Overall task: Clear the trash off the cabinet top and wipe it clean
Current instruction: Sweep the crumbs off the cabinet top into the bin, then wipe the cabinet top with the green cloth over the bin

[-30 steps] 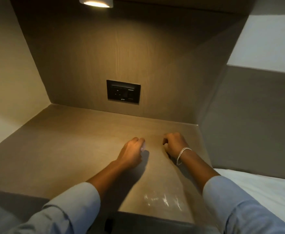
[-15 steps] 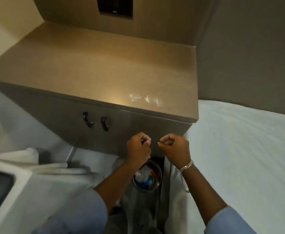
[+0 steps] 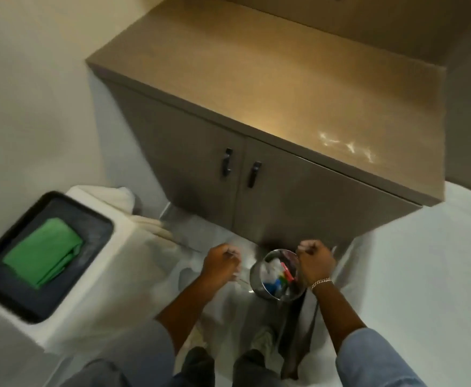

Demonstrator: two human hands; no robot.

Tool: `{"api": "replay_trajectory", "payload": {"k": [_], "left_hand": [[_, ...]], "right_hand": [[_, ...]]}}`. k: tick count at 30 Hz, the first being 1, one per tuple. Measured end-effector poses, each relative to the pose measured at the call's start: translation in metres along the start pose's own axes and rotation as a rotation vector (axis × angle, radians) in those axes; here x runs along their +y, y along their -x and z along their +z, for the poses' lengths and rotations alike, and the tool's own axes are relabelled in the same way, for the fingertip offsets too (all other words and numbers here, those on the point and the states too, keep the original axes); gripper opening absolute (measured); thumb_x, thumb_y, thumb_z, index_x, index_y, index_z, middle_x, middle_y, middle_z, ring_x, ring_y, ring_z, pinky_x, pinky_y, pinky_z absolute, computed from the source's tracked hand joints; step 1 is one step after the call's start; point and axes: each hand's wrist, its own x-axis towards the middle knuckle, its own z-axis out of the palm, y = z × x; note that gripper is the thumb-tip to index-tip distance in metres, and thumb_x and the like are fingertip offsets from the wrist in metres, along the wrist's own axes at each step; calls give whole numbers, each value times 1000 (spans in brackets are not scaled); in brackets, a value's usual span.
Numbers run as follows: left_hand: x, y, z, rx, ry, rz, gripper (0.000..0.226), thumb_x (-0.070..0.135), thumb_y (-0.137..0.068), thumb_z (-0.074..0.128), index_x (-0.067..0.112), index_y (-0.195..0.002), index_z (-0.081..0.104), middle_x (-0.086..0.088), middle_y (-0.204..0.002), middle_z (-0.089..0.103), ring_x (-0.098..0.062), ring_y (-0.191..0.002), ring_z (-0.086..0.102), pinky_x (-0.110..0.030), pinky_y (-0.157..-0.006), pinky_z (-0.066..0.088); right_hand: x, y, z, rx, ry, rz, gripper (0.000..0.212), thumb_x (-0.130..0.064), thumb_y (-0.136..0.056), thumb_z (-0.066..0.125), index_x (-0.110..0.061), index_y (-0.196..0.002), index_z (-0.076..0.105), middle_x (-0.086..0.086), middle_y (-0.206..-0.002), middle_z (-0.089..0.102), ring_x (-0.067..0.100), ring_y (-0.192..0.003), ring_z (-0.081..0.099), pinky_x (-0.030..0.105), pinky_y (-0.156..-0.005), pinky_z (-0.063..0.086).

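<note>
The brown cabinet top (image 3: 284,88) fills the upper right, bare except for a white smear (image 3: 348,148) near its front right corner. Below it on the floor stands a small round metal bin (image 3: 254,277) holding white, blue and red trash (image 3: 273,277). My left hand (image 3: 221,263) is a fist just left of the bin, with thin pale scraps poking out of it. My right hand (image 3: 315,258), with a bracelet at the wrist, is a closed fist over the bin's right rim; what it holds is hidden.
The cabinet has two doors with dark handles (image 3: 240,167). At the left, a black tray (image 3: 95,236) carries a folded green cloth (image 3: 42,255) on a white unit. White towels (image 3: 108,196) lie behind it. A white bed (image 3: 424,261) lies to the right.
My view has tipped from the cabinet top down to the floor. Both fists came off the top, over the front edge, and down to the metal bin.
</note>
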Motion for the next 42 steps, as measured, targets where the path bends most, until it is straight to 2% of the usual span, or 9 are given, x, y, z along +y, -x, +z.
{"api": "replay_trajectory", "payload": {"k": [3, 6, 9, 12, 18, 25, 32, 38, 42], "left_hand": [[-2, 31, -88, 160, 91, 100, 11, 9, -90, 57, 17, -86, 62, -15, -93, 66, -26, -79, 64, -31, -62, 55], [5, 65, -164, 456, 193, 196, 24, 1, -85, 57, 22, -76, 63, -9, -82, 68, -23, -72, 65, -30, -54, 55], [-1, 85, -237, 848, 162, 239, 22, 4, -83, 60, 24, -74, 63, -5, -81, 67, -28, -80, 67, -42, -72, 57], [-12, 79, -295, 1069, 94, 89, 25, 2, -81, 57, 8, -105, 62, -12, -110, 63, -31, -108, 59, -45, -95, 52], [-30, 33, -334, 986, 222, -114, 61, 6, -79, 61, 5, -136, 39, -22, -131, 56, -38, -116, 57, -46, -96, 53], [-14, 41, -327, 748, 602, -3, 39, 0, -70, 69, 1, -108, 63, -20, -104, 69, -28, -81, 66, -38, -67, 58], [8, 24, -168, 210, 431, 192, 45, -1, -61, 66, 7, -105, 61, -19, -101, 67, -31, -88, 68, -46, -75, 58], [-51, -64, -23, -323, 445, -38, 15, 13, -87, 61, 12, -100, 69, -10, -95, 76, -22, -85, 74, -37, -69, 61], [-128, -168, 63, -91, 296, -207, 15, 22, -86, 60, 11, -94, 67, -17, -95, 72, -31, -80, 70, -41, -69, 60]], "right_hand": [[-72, 43, 66, -178, -69, -179, 6, 1, -82, 66, -1, -87, 68, 21, -89, 72, 28, -81, 65, 38, -84, 53], [-146, 103, 144, -409, -80, -470, 9, 1, -78, 71, -8, -80, 68, 11, -77, 71, 16, -70, 64, 13, -71, 50], [-206, 168, 216, -618, -92, -789, 9, -5, -79, 71, -13, -82, 68, 2, -80, 70, 7, -71, 63, 16, -68, 52], [-237, 209, 277, -804, 71, -970, 24, -21, -86, 66, -12, -108, 64, 9, -107, 69, 19, -99, 63, 34, -91, 52], [-249, 224, 340, -822, 522, -917, 54, -33, -86, 62, -10, -133, 46, 17, -131, 54, 32, -118, 52, 41, -99, 46], [-240, 207, 278, -815, 53, -826, 46, -6, -81, 65, -7, -126, 56, 18, -122, 63, 30, -114, 58, 35, -102, 44], [-115, 146, 141, -477, 198, -908, 92, -29, -65, 61, -19, -148, 24, 7, -161, 16, 25, -150, 12, 43, -119, 16], [32, 79, 97, -181, 112, -566, 68, -13, -82, 55, -14, -146, 32, 3, -154, 33, 19, -143, 32, 53, -115, 32], [132, 27, 98, -71, 98, -387, 78, -6, -78, 52, -34, -146, 25, -11, -151, 35, -5, -136, 36, 24, -112, 36]]}}
